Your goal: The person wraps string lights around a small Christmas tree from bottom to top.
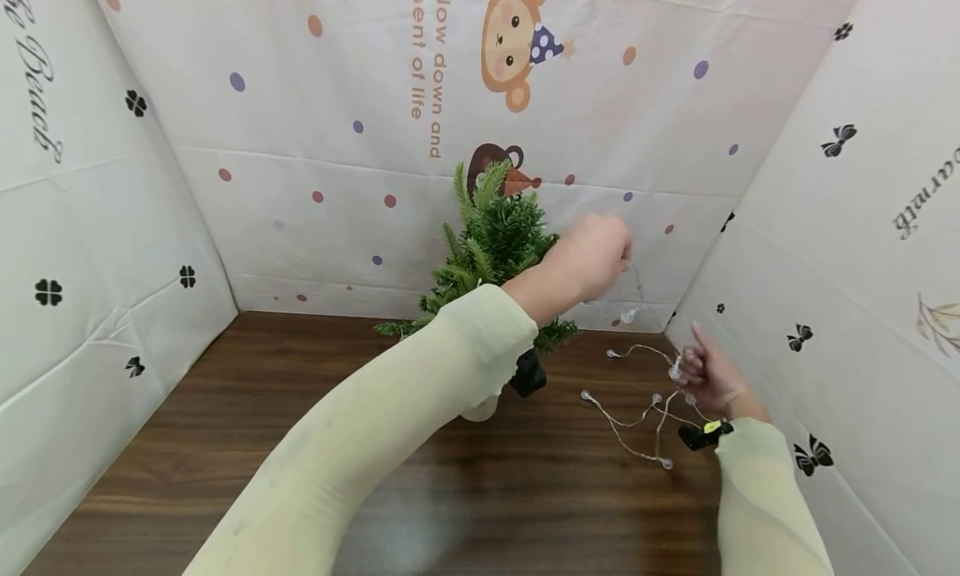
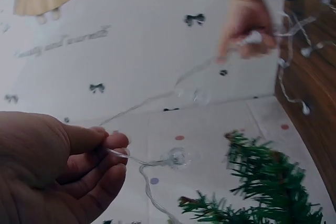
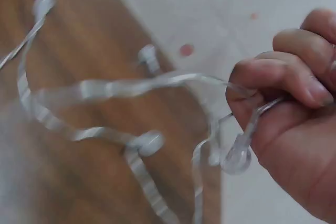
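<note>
My left hand is raised in front of the right side of a small green artificial Christmas tree. In the left wrist view its thumb and forefinger pinch the clear wire of a string of lights, with a clear round bulb hanging close to the fingertips. Lower and to the right, my right hand curls its fingers round another stretch of the same string; one bulb dangles beside its palm. Between the hands the wire runs through the air. The tree's pale base is partly hidden by my left sleeve.
More of the light string lies in loops on the dark wooden table, right of the tree. White printed cloth walls enclose the table at the back, left and right. The right wall stands close beside my right hand.
</note>
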`<state>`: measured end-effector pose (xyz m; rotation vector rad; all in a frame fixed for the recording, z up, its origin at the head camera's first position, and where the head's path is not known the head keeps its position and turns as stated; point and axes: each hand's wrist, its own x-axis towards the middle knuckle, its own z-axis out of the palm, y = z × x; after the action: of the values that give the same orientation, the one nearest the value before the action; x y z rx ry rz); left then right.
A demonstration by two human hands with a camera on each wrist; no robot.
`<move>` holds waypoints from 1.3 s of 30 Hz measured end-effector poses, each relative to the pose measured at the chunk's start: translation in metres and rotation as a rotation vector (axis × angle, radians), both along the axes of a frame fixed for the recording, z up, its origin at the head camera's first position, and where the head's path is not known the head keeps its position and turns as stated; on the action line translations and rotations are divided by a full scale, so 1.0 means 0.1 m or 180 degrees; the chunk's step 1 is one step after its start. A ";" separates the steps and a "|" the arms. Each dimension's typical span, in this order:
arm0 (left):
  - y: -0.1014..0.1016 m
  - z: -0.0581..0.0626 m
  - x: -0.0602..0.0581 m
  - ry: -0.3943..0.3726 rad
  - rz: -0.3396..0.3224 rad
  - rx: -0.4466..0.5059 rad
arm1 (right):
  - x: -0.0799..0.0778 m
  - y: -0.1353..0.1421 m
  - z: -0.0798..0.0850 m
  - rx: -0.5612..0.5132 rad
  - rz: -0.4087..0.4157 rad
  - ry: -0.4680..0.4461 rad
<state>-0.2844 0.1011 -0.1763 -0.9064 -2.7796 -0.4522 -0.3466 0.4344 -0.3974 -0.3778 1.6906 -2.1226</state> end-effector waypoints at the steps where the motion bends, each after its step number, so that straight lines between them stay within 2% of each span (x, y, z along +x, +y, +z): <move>1: 0.01 -0.02 0.00 0.0056 -0.0012 -0.0121 | 0.00 0.00 0.09 -0.0073 -0.0109 -0.0040; 7: 0.07 -0.15 0.01 0.0211 -0.0001 -0.0618 | -0.05 -0.10 0.81 -0.0456 -0.0432 -0.0094; 13: 0.15 -0.26 -0.01 0.0198 -0.0065 -0.0808 | -0.13 -0.29 1.50 -0.0826 -0.0835 -0.0090; 17: 0.14 -0.27 -0.01 0.0159 -0.0015 -0.0818 | -0.17 -0.51 1.91 -0.0744 -0.1079 0.0015; 21: 0.09 -0.22 0.02 0.0227 -0.0027 -0.0795 | -0.19 -0.74 2.25 -0.0567 -0.1319 0.0170; 24: 0.04 -0.12 0.07 0.0256 -0.0117 -0.0648 | -0.22 -0.90 2.44 -0.0436 -0.1537 0.0261; 27: -0.06 0.05 0.15 0.0254 -0.0235 -0.0343 | -0.26 -1.05 2.57 -0.0293 -0.1724 0.0301; 29: -0.19 0.19 0.20 0.0325 -0.0345 -0.0095 | -0.30 -1.15 2.63 -0.0162 -0.1830 0.0293; 32: -0.45 0.40 0.26 0.0567 -0.0482 0.0256 | -0.38 -1.31 2.69 0.0099 -0.1915 0.0277; 34: -0.66 0.54 0.28 0.0747 -0.0445 0.0425 | -0.43 -1.44 2.71 0.0309 -0.1912 0.0253; 36: -0.87 0.66 0.27 0.0816 -0.0344 0.0580 | -0.48 -1.57 2.73 0.0491 -0.1844 0.0231; 39: -1.17 0.81 0.22 0.0764 -0.0022 0.0786 | -0.53 -1.78 2.75 0.0796 -0.1657 0.0233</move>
<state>-0.2620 -0.0156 -0.0950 -0.8507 -2.4402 -0.6264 -0.3995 0.2564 -0.1227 0.0723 2.2578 -2.2084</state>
